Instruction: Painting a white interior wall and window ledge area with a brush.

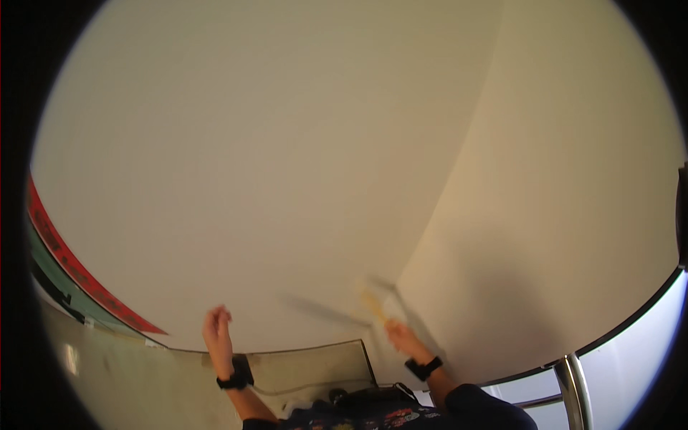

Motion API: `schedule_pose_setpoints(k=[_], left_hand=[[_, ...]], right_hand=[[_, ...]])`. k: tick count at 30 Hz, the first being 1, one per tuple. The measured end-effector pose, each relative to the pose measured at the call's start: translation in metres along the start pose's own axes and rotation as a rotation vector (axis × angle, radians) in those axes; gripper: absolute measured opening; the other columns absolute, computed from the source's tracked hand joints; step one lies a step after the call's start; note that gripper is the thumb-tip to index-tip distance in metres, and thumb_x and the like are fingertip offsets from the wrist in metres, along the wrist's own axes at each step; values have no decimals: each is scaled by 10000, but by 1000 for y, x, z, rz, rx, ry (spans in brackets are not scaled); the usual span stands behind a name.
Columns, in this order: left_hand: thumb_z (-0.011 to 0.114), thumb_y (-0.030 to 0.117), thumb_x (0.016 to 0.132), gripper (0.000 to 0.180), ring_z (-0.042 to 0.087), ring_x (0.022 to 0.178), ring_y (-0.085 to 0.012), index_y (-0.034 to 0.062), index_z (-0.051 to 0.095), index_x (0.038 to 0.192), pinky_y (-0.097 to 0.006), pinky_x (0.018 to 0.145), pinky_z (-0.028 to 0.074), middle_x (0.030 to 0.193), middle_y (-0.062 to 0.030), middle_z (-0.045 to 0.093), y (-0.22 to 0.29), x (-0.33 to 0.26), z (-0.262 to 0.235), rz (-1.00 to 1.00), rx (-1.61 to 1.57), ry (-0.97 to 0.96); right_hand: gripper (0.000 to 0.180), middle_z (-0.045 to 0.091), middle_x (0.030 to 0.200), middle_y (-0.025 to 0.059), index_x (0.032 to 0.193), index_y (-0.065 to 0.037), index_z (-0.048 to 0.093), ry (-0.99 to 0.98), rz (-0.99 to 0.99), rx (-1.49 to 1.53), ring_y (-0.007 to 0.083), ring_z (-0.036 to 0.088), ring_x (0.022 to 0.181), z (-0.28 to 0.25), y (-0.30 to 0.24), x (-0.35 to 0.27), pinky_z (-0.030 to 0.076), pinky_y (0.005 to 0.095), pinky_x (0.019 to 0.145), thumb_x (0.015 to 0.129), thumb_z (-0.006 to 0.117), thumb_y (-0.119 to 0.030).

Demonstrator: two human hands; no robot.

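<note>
Plain cream wall corner (pixel 401 272) fills view; your right hand (pixel 401 337) grips a blurred yellowish stick-like tool (pixel 374 304) at the corner, left hand (pixel 217 326) loosely curled, empty – judge: keep strokes short, wrist steady

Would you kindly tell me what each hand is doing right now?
Left hand: raised, fingers loosely curled, holding nothing.
Right hand: closed on a pale, motion-blurred stick.
</note>
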State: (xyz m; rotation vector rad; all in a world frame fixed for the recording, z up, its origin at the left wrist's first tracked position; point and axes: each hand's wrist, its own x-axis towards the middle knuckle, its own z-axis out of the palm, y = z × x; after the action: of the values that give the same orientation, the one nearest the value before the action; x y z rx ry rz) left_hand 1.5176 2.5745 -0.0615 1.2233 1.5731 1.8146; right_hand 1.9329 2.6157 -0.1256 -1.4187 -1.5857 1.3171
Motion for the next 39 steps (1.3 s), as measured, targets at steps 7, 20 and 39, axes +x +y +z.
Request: schedule_pose_setpoints(k=[7, 20, 39], left_hand=[[465, 57, 852, 243, 517, 762, -121, 12, 499, 1089, -244, 710, 433, 912, -66, 539, 31, 65, 15, 184, -32, 145], [481, 56, 848, 197, 538, 802, -137, 18, 535, 1034, -258, 765, 431, 885, -59, 556, -2, 88, -58, 104, -182, 4], [504, 101, 828, 669, 14, 1324, -325, 93, 123, 1378, -388, 1041, 108, 1421, -211, 39, -66, 90, -85, -22, 142, 206]], right_hand=[[397, 372, 557, -33, 1285, -78, 329, 614, -332, 269, 40, 318, 420, -42, -113, 15, 336, 181, 388, 907, 416, -163], [400, 383, 565, -49, 1262, -140, 372, 195, -249, 227, 30, 341, 431, 220, -134, 30, 303, 183, 395, 880, 489, -151], [319, 374, 563, -36, 1177, -74, 437, 834, -488, 53, 30, 318, 423, 170, -211, 20, 275, 183, 386, 865, 497, -101]])
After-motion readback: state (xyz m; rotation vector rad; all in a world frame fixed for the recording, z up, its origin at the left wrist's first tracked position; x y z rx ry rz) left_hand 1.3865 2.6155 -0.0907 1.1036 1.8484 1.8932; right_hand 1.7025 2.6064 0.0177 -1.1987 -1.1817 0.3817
